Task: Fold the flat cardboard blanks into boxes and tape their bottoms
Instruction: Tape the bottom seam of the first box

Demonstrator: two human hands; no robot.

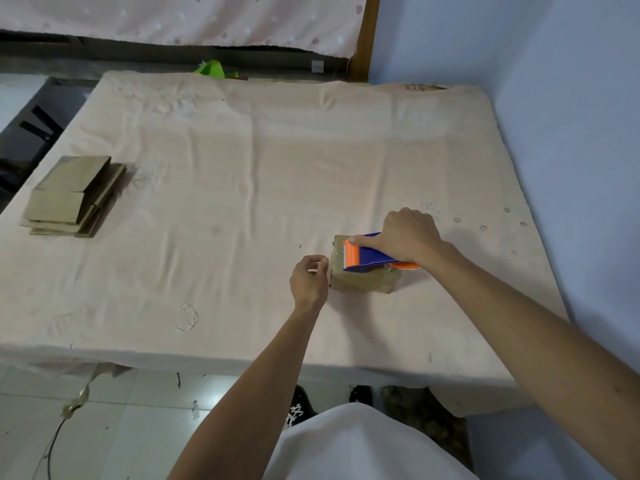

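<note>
On the pink-clothed table (242, 168), the box (360, 280) sits near right. Our right hand (408, 239) grips the tape dispenser (372, 257) resting on top of it. Our left hand (309, 277) curls just left of the box; we cannot tell whether it pinches anything. Flat blanks (74, 195) lie stacked at the left.

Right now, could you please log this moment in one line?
step: taping | right hand: grips tape dispenser on box | left hand: curled beside box, hold unclear | blanks: stacked left

Both arms bare, reaching forward. Right hand (408, 239) knuckles up, gripping tape dispenser (370, 258), one digit stretched along its top. Left hand (309, 278) nearer body, fingers curled, thumb by forefinger; whether pinching anything, unclear.
</note>
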